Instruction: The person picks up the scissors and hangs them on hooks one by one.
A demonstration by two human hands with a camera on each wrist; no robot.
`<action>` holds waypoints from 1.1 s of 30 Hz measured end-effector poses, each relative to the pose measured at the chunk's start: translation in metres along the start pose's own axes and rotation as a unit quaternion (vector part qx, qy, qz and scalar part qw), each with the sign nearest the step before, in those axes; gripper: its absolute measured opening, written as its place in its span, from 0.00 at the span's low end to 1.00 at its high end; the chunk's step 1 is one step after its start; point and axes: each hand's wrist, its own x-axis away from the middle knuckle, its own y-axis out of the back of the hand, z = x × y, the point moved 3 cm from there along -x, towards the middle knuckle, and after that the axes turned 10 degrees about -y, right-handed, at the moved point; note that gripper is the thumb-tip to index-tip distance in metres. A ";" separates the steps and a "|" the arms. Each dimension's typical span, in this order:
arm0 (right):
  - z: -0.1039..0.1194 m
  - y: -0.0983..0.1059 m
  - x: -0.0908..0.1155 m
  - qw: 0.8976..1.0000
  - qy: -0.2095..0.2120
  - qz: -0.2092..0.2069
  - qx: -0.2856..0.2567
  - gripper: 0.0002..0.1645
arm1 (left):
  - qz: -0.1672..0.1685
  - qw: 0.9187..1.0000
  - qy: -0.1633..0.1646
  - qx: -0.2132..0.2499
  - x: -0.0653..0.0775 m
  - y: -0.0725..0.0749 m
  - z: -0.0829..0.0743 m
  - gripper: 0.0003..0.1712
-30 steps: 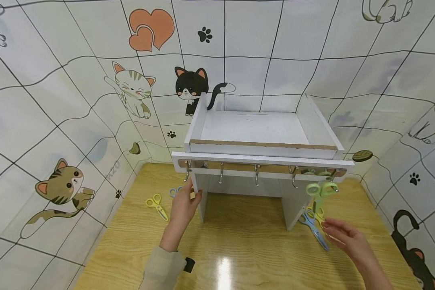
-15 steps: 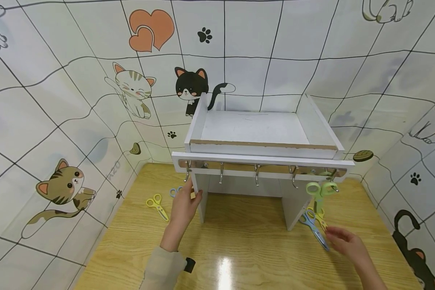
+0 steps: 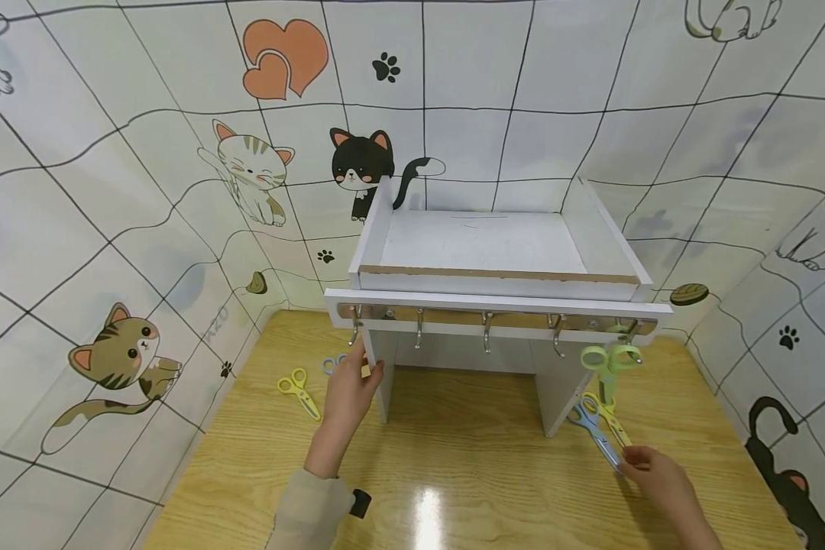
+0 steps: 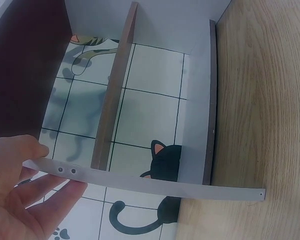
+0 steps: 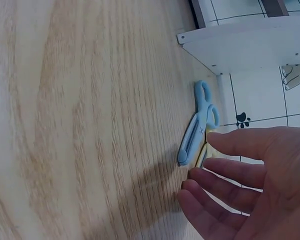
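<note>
A white shelf unit [image 3: 495,289] with a row of metal hooks along its front stands on the table. My left hand [image 3: 349,393] holds the front edge of its left side panel [image 4: 155,186], thumb on one side and fingers on the other. Green scissors [image 3: 609,365] hang from the rightmost hook. Below them, blue scissors [image 3: 596,435] and yellow scissors [image 3: 608,416] lie on the table beside the right panel, partly overlapping. My right hand [image 3: 662,481] is at their tips, thumb and fingers apart in the right wrist view, where the yellow pair is mostly hidden.
On the left side of the wooden table [image 3: 481,473] lie more yellow scissors [image 3: 299,392] and another blue pair [image 3: 331,363], mostly hidden behind my left hand. Walls with cat drawings enclose the back and both sides.
My right hand has moved down and slightly toward me, to the tips of the scissors on the table. My left hand keeps its place on the shelf panel.
</note>
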 end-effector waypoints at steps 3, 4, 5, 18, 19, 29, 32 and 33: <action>0.000 -0.002 0.001 1.000 -0.001 0.001 0.008 0.33 | 0.000 1.000 0.004 0.002 0.000 0.000 0.000 0.25; 0.000 -0.002 0.000 1.000 -0.004 0.000 0.010 0.33 | -0.001 1.000 0.005 0.002 0.000 0.000 0.000 0.25; 0.000 -0.002 0.000 1.000 -0.007 -0.003 0.014 0.33 | -0.001 1.000 0.006 0.002 0.000 0.000 0.000 0.25; 0.000 0.004 -0.003 0.998 -0.036 -0.046 0.040 0.29 | 0.000 1.000 0.011 -0.003 0.000 -0.001 0.000 0.24; 0.001 0.005 -0.003 0.997 -0.038 -0.046 0.043 0.30 | 0.001 1.000 0.011 -0.004 0.000 0.000 0.000 0.24; -0.002 0.005 -0.012 0.997 -0.032 -0.018 0.074 0.36 | -0.003 1.000 0.008 -0.008 0.000 0.000 0.000 0.25; -0.003 0.006 -0.014 0.997 -0.039 -0.010 0.073 0.38 | -0.001 1.000 0.009 -0.005 0.000 -0.001 0.000 0.25; -0.003 0.006 -0.015 0.996 -0.043 -0.007 0.073 0.38 | -0.001 1.000 0.008 -0.003 0.000 -0.001 -0.001 0.25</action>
